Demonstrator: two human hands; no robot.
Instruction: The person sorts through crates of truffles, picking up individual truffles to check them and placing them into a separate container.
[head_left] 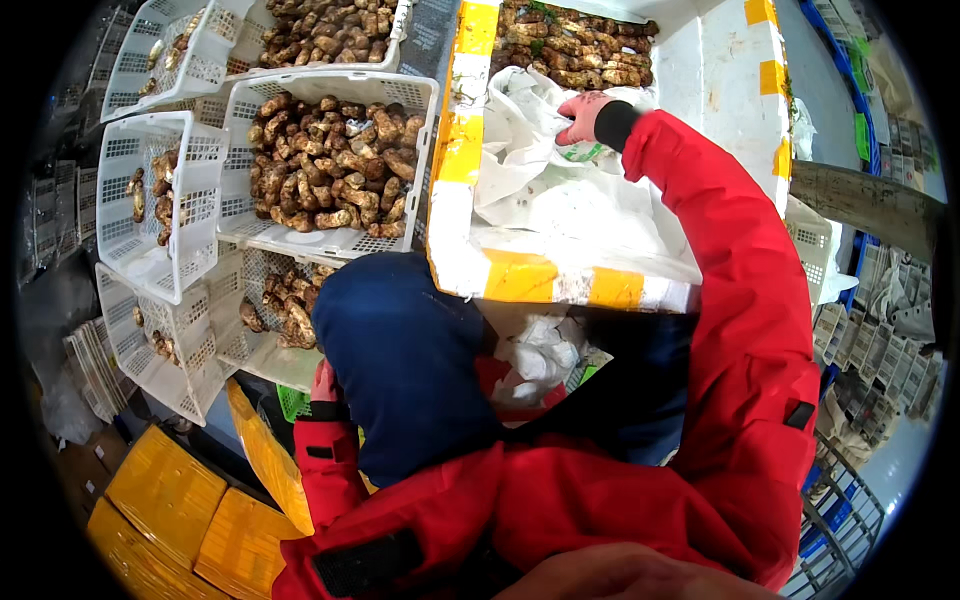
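My right hand (585,118) reaches into a white foam box (735,120) with yellow tape along its rim. Its fingers are curled onto a crumpled white sheet (525,125) and look closed on it. Beyond the hand, brown-and-white mushrooms (575,50) lie in rows at the far end of the box. My left hand (323,383) hangs low beside my left knee, near the nearest crate of mushrooms (285,305). Most of its fingers are hidden, so I cannot tell what they do.
White plastic crates (425,110) stand on the left, one heaped with mushrooms (335,170). Smaller white baskets (160,255) at their left hold a few. Yellow-taped boxes (175,490) lie at lower left. A wooden beam (870,205) is at the right, beyond the foam box.
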